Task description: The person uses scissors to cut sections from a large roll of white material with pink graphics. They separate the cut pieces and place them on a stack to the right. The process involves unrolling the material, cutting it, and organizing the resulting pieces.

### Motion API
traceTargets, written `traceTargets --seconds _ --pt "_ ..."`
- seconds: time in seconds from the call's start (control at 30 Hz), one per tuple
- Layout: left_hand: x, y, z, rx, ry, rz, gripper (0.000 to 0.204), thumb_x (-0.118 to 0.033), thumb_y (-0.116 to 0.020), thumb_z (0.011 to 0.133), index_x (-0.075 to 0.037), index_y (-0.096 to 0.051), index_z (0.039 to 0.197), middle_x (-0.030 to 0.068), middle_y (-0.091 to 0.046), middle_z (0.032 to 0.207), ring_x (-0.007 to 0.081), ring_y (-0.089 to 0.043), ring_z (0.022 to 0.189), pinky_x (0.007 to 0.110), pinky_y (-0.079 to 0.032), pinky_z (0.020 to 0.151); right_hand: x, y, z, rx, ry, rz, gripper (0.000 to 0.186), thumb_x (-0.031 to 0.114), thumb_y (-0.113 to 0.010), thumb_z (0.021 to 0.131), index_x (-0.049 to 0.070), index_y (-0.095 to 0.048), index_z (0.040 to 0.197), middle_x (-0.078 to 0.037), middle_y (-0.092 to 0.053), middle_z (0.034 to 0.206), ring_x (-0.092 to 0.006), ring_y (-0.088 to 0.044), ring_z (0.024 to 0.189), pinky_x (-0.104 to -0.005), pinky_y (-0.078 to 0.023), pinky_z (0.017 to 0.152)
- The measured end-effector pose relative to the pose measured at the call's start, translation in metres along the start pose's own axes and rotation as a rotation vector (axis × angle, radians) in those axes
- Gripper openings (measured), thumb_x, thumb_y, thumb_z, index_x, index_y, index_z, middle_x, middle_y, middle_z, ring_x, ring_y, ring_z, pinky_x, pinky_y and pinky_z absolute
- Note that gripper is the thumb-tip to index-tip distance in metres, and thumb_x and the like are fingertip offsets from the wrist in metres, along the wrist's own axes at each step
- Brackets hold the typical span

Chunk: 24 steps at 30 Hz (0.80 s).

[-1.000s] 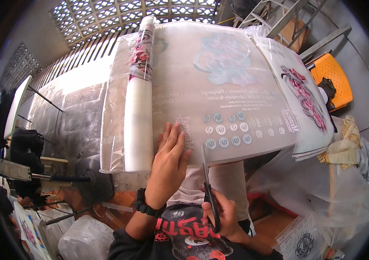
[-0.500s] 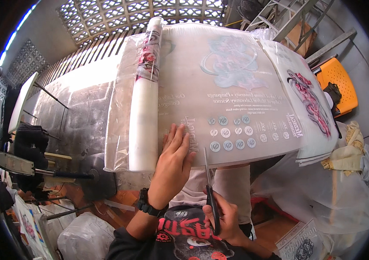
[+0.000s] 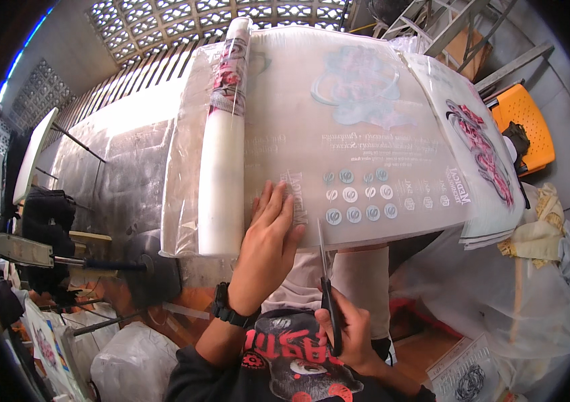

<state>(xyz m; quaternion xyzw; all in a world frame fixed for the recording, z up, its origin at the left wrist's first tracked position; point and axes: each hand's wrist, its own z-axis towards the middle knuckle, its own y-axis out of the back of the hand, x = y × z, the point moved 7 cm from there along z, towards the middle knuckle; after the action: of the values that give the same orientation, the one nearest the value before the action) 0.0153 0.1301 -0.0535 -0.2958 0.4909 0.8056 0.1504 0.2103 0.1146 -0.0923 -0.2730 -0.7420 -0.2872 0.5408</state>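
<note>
A wide translucent film sheet [image 3: 281,94] printed with mirrored lettering, pale emblems and rows of small round logos lies over the table. Its left part is wound into a roll [image 3: 221,181] showing a red and grey print near the far end. My left hand [image 3: 266,231] rests flat on the film just right of the roll's near end, fingers stretched out. In my right hand [image 3: 352,329] is a pair of scissors [image 3: 328,305] with black handles. Its blades point away from me and overlap the film's near edge, beside my left fingers. Whether they have cut into it, I cannot tell.
Another printed sheet [image 3: 478,154] with a red and black design hangs over the table's right end. Beyond it are an orange plastic seat [image 3: 535,127] and a metal ladder [image 3: 456,27]. Clear plastic [image 3: 479,288] drapes at the right. A black chair [image 3: 50,221] stands left.
The view has shifted slightly, so the table and film sit a little higher in the picture. My left hand stays on the film, and the scissors remain at its near edge.
</note>
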Motion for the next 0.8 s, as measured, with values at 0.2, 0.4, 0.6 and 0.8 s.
traceTargets --seconds 0.2,0.4,0.6,0.8 --pt "-0.003 0.001 0.001 0.019 0.0 0.042 0.06 -0.021 -0.079 0.083 0.012 -0.057 0.128 0.029 -0.047 0.147 0.0448 -0.037 0.143 0.048 -0.032 0.118 0.006 0.0 -0.003 -0.035 0.002 -0.036 0.06 0.026 -0.067 0.099 -0.003 -0.045 0.146 -0.003 -0.055 0.059 -0.0073 -0.057 0.052 -0.028 -0.047 0.05" --pt "-0.002 -0.001 0.0 0.009 0.009 0.025 0.064 -0.022 -0.081 0.081 0.012 -0.057 0.129 0.0283 -0.047 0.147 0.0444 -0.036 0.144 0.048 -0.03 0.118 0.019 0.001 0.008 -0.046 0.142 -0.135 0.061 0.023 -0.066 0.1 -0.001 -0.042 0.15 -0.004 -0.055 0.058 -0.0083 -0.057 0.05 -0.0286 -0.046 0.048" --pt "-0.003 0.003 0.002 -0.002 0.015 0.008 0.062 -0.02 -0.082 0.08 0.012 -0.057 0.128 0.028 -0.046 0.148 0.0449 -0.036 0.144 0.048 -0.03 0.119 0.041 0.003 0.039 -0.022 0.078 -0.125 0.06 0.024 -0.066 0.1 0.0 -0.043 0.15 -0.004 -0.054 0.056 -0.0081 -0.056 0.048 -0.0292 -0.046 0.046" --pt "0.001 0.001 0.002 -0.015 0.029 -0.021 0.063 -0.017 -0.082 0.077 0.011 -0.058 0.128 0.0278 -0.045 0.149 0.0444 -0.035 0.144 0.047 -0.031 0.119 0.069 0.008 0.062 -0.052 0.121 -0.164 0.055 0.033 -0.062 0.102 -0.002 -0.051 0.144 0.0 -0.053 0.055 -0.0052 -0.052 0.046 -0.0245 -0.041 0.044"
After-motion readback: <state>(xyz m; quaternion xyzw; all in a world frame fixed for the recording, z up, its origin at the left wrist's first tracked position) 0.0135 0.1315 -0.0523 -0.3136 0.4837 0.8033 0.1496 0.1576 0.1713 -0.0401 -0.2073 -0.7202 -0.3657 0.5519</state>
